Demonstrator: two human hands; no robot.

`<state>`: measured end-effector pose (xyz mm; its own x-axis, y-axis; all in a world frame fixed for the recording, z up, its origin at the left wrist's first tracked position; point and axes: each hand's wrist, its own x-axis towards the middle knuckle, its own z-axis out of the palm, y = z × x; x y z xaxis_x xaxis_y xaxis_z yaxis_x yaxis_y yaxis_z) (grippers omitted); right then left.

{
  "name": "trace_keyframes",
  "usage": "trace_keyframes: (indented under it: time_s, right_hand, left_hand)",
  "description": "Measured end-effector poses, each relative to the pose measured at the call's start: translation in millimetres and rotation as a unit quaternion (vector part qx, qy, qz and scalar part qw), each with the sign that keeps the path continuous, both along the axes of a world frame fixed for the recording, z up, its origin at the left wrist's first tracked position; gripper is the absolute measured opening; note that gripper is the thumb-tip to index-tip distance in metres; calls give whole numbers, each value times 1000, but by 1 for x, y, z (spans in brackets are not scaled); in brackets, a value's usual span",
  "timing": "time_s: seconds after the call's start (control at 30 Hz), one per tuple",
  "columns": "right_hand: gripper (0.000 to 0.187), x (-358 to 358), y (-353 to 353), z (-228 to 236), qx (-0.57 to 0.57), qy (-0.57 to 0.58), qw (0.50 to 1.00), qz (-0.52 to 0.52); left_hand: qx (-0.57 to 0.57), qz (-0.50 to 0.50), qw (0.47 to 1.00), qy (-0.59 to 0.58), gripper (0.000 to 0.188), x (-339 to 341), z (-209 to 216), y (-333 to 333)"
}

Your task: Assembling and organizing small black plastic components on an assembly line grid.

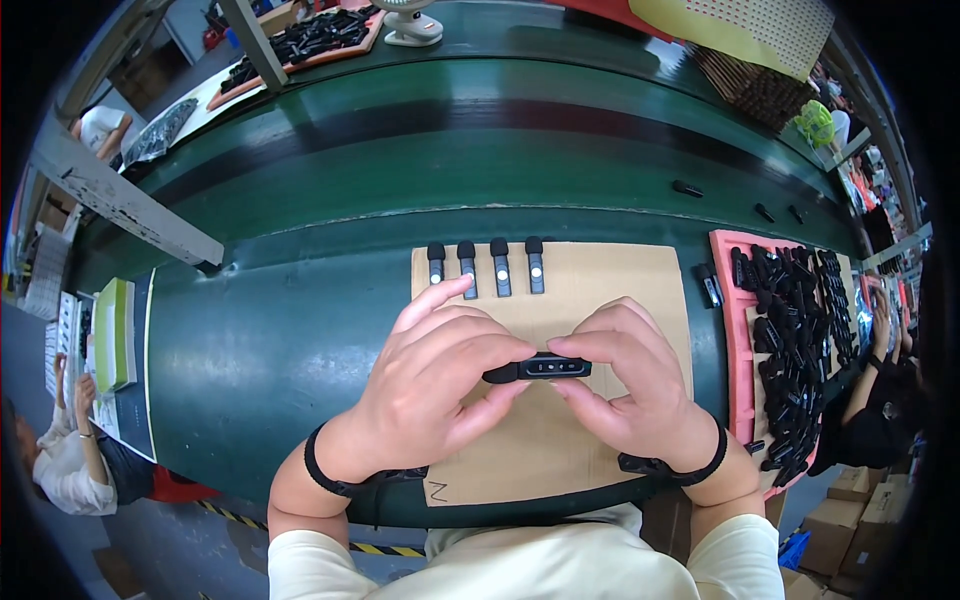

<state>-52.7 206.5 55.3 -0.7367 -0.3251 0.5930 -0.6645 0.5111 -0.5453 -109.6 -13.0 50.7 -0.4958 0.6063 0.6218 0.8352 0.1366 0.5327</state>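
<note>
Fingers of the left hand [420, 388] grasp a slim black device [556, 367] near its rounded end, above a brown cardboard sheet [615, 278] on the green counter [235, 350]; fingers of the right hand [632, 385] grasp its body; a pink rectangular tray [741, 385] of small black pieces [785, 345] lies farther right.

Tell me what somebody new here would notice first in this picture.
Probably the small black device near the middle, pinched between the left hand and the right hand. Next, perhaps, four dark-topped devices lined up along the far edge of the brown cardboard sheet. Off to the right, a pink tray heaped with many black pieces also stands out against the green table.
</note>
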Motion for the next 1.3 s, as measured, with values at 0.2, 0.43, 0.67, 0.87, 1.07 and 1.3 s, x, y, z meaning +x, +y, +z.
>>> trace_keyframes:
  time_s: [0.2,0.43,0.67,0.87,1.07,1.3]
  right_hand:
    - [43,-1,-2,-2,4,26,1000,-6]
    - [39,0,-4,1,22,33,999,-19]
    - [39,2,-6,14,8,8,1000,13]
    - [31,-3,-10,10,-11,10,999,50]
    - [20,-8,0,12,-158,-219,960,77]
    - [23,-11,8,7,-327,-535,768,130]
  left_hand:
    - [3,-1,1000,-2,30,1,0,-1]
    - [2,10,1000,8,28,4,2,0]
    - [12,-4,999,-42,25,2,-7,3]
    - [1,-5,999,-48,31,4,-6,6]
    - [26,0,1000,-6,32,2,-10,3]
    - [21,-44,998,-27,31,-1,-11,4]
